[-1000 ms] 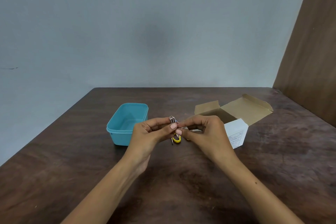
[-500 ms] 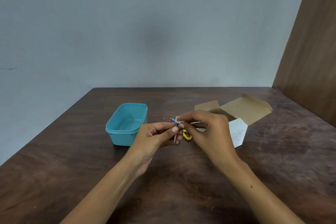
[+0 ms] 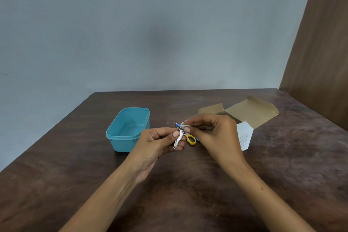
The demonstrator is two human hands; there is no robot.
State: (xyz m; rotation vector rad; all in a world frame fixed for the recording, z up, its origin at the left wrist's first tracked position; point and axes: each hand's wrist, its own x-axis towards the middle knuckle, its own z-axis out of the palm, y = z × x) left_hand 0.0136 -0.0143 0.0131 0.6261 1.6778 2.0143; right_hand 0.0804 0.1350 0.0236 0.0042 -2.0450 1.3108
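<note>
Open teal plastic tub (image 3: pixel 122 143) left of centre on a dark wooden table (image 3: pixel 188 198); brown cardboard box (image 3: pixel 250 111) to the right, flaps open, white printed face (image 3: pixel 244 134) toward the camera; grey wall (image 3: pixel 131 24) behind, wooden board (image 3: pixel 323 43) at right

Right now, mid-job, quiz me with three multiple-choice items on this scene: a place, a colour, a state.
1. The teal tub stands: A) left of the cardboard box B) inside it C) on top of it
2. The loop between left hand and right hand is: A) red B) yellow C) green
3. The left hand: A) lies open and empty B) grips a small silver tool C) reaches into the tub
Key: 1 A, tub at the left, box apart at the right; 2 B, plainly yellow; 3 B, its fingers curl round the tool; the right hand pinches its top.
</note>
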